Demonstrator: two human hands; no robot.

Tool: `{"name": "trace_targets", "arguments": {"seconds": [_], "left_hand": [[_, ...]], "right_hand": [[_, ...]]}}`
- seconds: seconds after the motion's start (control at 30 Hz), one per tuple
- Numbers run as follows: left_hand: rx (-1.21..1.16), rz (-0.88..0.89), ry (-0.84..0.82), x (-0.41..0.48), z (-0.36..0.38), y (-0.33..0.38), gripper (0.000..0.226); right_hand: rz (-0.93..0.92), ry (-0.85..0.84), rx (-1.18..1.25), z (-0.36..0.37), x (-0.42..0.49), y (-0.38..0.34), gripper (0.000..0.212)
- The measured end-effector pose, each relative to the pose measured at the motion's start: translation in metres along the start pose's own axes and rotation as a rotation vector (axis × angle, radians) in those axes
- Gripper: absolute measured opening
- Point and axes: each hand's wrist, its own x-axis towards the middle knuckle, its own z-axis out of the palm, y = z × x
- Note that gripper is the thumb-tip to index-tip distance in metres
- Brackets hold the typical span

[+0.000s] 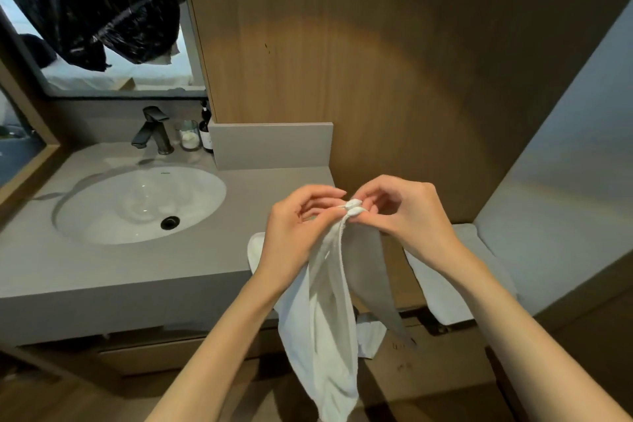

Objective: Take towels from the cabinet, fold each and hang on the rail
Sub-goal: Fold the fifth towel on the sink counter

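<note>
A white towel [329,312] hangs down in front of me, folded lengthwise, its two top corners brought together. My left hand [298,233] and my right hand [400,212] meet at those corners, each pinching the towel's top edge between thumb and fingers. The towel's lower end drops past the bottom of the view. Another white towel [448,288] hangs behind my right forearm, draped over a support I cannot see. A further white edge [255,250] shows behind my left wrist, beside the counter's end.
A grey vanity counter [102,271] with an oval white sink [140,202] and dark faucet [152,130] lies to the left. A glass [188,135] and dark bottle [205,130] stand behind the basin. A wood wall panel [376,62] faces me. Drawers [154,353] sit under the counter.
</note>
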Motion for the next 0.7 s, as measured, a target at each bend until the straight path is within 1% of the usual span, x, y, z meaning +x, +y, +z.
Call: {"name": "trace_targets", "arguments": {"seconds": [0.1, 0.23, 0.3, 0.37, 0.43, 0.5, 0.6, 0.7], "left_hand": [[-0.026, 0.004, 0.012, -0.011, 0.021, 0.011, 0.019], [0.024, 0.01, 0.06, -0.025, 0.053, 0.019, 0.018], [0.137, -0.011, 0.055, -0.034, 0.063, 0.013, 0.021], [0.286, -0.079, 0.005, -0.046, 0.068, 0.0, 0.021], [0.478, -0.174, -0.06, -0.06, 0.066, -0.019, 0.018], [0.641, -0.253, -0.117, -0.073, 0.058, -0.038, 0.02], [0.723, -0.332, -0.191, -0.085, 0.035, -0.056, 0.019], [0.765, -0.417, -0.174, -0.086, 0.008, -0.078, 0.02]], "right_hand": [[-0.006, 0.008, -0.053, -0.02, -0.019, 0.0, 0.026], [-0.037, 0.033, -0.244, -0.044, -0.041, 0.005, 0.023], [0.002, 0.088, -0.238, -0.057, -0.051, 0.004, 0.015], [0.046, 0.209, -0.13, -0.071, -0.059, 0.003, 0.009], [0.055, 0.323, -0.086, -0.087, -0.066, 0.003, 0.008], [0.075, 0.365, -0.1, -0.101, -0.073, 0.009, 0.008], [0.131, 0.438, -0.15, -0.119, -0.088, 0.024, 0.011], [0.171, 0.504, -0.159, -0.134, -0.101, 0.034, 0.011]]}}
